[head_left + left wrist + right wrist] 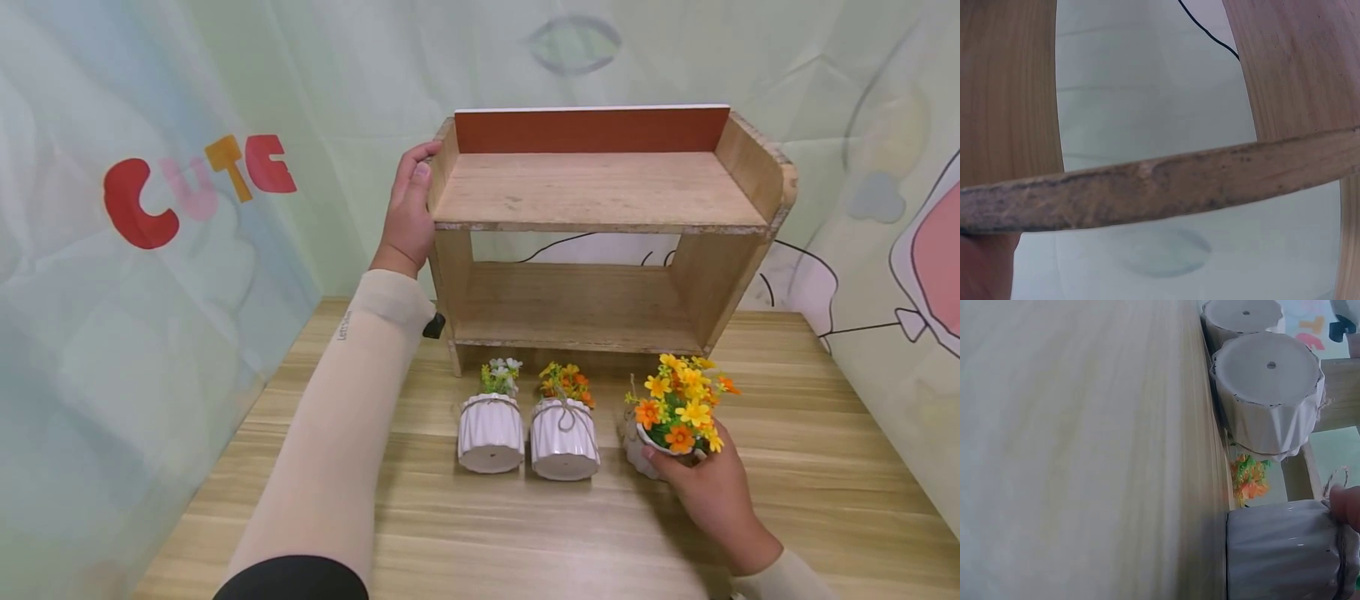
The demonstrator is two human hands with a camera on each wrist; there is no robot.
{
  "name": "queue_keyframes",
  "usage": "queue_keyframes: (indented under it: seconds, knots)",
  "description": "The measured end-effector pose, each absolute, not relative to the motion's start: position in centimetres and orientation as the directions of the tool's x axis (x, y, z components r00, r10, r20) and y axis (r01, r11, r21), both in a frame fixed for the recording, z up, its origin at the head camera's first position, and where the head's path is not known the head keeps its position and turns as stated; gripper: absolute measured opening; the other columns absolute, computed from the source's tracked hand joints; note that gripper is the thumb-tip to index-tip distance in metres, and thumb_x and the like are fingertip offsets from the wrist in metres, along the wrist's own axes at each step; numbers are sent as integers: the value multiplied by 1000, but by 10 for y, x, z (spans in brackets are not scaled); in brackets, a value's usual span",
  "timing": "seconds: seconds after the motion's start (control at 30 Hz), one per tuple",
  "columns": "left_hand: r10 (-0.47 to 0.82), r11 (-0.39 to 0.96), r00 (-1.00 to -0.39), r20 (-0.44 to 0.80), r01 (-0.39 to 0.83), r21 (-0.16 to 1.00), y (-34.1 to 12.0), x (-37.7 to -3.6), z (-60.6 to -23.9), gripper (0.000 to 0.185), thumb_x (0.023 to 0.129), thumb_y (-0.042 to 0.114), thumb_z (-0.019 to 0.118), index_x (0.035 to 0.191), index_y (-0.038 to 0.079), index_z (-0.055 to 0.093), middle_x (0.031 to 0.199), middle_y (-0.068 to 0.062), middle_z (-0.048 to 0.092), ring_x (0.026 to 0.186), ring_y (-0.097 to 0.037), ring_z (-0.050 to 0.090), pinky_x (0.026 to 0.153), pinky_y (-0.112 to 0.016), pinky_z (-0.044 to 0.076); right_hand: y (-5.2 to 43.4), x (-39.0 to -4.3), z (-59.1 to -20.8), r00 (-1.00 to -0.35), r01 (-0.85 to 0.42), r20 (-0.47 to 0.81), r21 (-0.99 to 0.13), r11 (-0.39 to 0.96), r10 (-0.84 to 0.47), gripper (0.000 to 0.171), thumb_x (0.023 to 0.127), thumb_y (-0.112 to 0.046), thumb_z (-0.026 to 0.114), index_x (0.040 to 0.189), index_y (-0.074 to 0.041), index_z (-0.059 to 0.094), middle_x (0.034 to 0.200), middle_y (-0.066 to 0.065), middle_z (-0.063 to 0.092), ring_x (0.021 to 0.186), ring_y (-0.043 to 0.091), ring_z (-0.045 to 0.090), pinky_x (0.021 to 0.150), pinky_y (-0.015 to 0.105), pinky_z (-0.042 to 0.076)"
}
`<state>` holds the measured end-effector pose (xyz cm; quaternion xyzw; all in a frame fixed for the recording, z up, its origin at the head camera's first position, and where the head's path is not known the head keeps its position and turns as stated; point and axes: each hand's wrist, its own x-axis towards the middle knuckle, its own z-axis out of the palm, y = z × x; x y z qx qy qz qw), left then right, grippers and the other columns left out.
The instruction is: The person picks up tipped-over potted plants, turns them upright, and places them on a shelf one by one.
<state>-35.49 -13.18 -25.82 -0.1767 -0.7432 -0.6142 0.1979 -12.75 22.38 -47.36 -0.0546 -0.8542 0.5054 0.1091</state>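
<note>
A two-tier wooden shelf [577, 308] stands at the back of the table. My left hand [411, 212] grips the top of its left side panel, with the thumb on the near side. The panel's worn edge [1147, 194] crosses the left wrist view. My right hand [712, 492] holds a potted flower [678, 408] with yellow and orange blooms by the rim of its white pot [1285, 550]. This pot stands upright. To its left, two more white flower pots lie on their sides, bases towards me: one with white flowers [491, 433], one with orange flowers [566, 440].
The wood-grain table [465, 533] extends in front of the shelf. Printed cloth [360, 100] hangs behind and at both sides, close to the shelf's back. The two lying pots sit side by side just in front of the shelf's lower board.
</note>
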Motion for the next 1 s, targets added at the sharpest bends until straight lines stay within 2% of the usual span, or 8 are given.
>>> queue_keyframes:
  seconds: [0.1,0.27,0.33,0.47,0.57,0.67,0.87,1.0]
  knots:
    - [21,176,-859,512,507,844,-132,-355,-258,46,113,34,30,153,18,47,164,2,39,145,-19,39,118,-33,30,224,-127,-474,-967,-5,131,-867,499,217,88,82,-22,93,153,-3,45,149,15,58,125,2,52,95,2,35]
    - [22,178,-858,513,508,843,-132,-356,-258,46,113,34,29,153,18,47,164,2,38,145,-19,38,118,-33,30,224,-127,-474,-966,-1,133,-862,507,223,87,83,-23,92,153,-1,46,149,17,59,130,15,55,98,7,39]
    - [23,180,-858,513,508,842,-132,-356,-258,46,113,34,29,153,18,47,164,3,38,145,-19,38,118,-33,30,224,-127,-474,-967,-1,131,-859,511,219,87,83,-23,92,153,-2,46,149,17,59,130,15,55,97,6,39]
    - [21,183,-859,512,507,842,-132,-356,-259,46,113,34,29,153,18,47,164,2,38,145,-19,38,119,-33,30,224,-127,-475,-970,-10,132,-860,511,203,86,84,-25,92,153,-3,46,149,14,59,121,-6,49,94,2,36]
    - [21,187,-859,512,507,842,-132,-357,-258,47,113,34,29,153,18,47,164,2,38,145,-19,38,119,-33,29,224,-127,-475,-972,-11,128,-861,508,195,85,84,-26,91,153,-3,46,149,14,58,120,-9,48,93,2,36]
    - [20,187,-858,513,507,841,-132,-357,-258,47,113,34,29,153,18,47,164,1,38,145,-19,39,119,-33,29,223,-126,-473,-973,-3,119,-862,507,197,85,84,-26,91,153,-3,46,149,14,59,124,-1,51,94,2,36]
    - [19,174,-858,513,508,843,-132,-357,-258,46,113,33,29,152,17,47,163,1,39,144,-19,39,118,-32,30,221,-125,-468,-971,5,114,-868,496,209,90,83,-25,93,155,-3,44,152,16,57,135,28,55,93,2,36]
    - [16,182,-860,510,504,844,-132,-356,-258,46,113,34,29,152,18,48,163,1,39,144,-18,39,118,-31,30,220,-123,-459,-971,-9,124,-871,492,203,90,83,-25,93,155,-3,45,153,16,56,137,33,54,93,2,36]
